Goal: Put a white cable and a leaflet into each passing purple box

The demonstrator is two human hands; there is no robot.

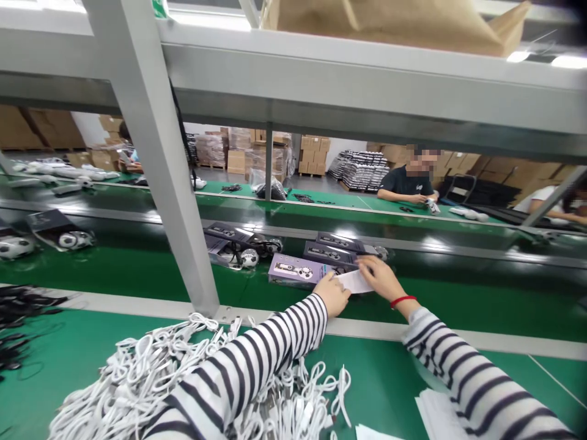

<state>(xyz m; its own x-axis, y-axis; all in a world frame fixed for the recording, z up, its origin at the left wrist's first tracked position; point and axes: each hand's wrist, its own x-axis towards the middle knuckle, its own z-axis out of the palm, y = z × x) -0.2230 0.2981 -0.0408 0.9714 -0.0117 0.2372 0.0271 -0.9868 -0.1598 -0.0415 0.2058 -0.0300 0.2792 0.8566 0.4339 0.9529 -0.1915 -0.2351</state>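
Observation:
A small white paper sheet (356, 282) is stretched between my two hands over the far conveyor. My left hand (332, 294) is closed at the sheet's left end, right beside the end of a purple printed box (293, 271); whether it also touches the box I cannot tell. My right hand (381, 280), with a red band at the wrist, pinches the sheet's right end. Behind the hands lie darker boxes (331, 252) of the same kind, with bagged football-patterned items (250, 258) at their open ends.
A heap of white cables (151, 373) lies on the near green bench, with white papers (438, 415) at the right and black cables (21, 324) at the left. A metal post (160, 153) and a shelf beam (367, 91) stand before me. A co-worker (409, 183) sits across.

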